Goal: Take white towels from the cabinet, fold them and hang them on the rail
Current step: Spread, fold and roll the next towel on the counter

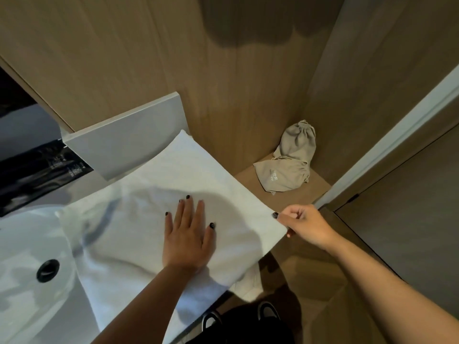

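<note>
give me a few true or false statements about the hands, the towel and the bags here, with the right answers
1. The left hand lies flat on the white towel with its fingers straight. True.
2. The right hand hangs free and touches nothing. False: it pinches the towel's right corner.
3. The towel already hangs on a rail. False: it lies spread on the counter beside the sink, and no rail is in view.
4. Two beige drawstring bags sit on the wooden shelf in the corner. True.
5. The bags rest on top of the towel. False: they lie apart from it, to its right.
</note>
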Motion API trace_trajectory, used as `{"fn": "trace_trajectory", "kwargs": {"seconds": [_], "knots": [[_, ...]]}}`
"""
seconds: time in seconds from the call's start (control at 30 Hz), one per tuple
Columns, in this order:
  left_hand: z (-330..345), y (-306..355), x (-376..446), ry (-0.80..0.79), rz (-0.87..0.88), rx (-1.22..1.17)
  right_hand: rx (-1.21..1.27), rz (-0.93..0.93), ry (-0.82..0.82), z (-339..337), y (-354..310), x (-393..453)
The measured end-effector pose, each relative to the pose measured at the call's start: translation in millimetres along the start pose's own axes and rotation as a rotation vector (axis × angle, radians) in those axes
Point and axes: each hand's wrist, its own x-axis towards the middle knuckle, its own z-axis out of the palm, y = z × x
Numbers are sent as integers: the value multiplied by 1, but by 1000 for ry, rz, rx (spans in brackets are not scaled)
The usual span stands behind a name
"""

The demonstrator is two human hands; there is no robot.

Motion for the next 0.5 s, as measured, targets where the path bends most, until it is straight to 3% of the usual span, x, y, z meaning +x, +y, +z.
{"fn": "trace_trajectory", "kwargs": {"seconds": [0.17,0.4,0.5], "knots": [[-1,2,2,-25,2,29,-40,60,179,12,24,10],[0,16,-9,-59,-3,39,-159,-51,113,36,-1,26],[4,13,-8,-45,1,28,-222,38,154,38,-3,37]]}}
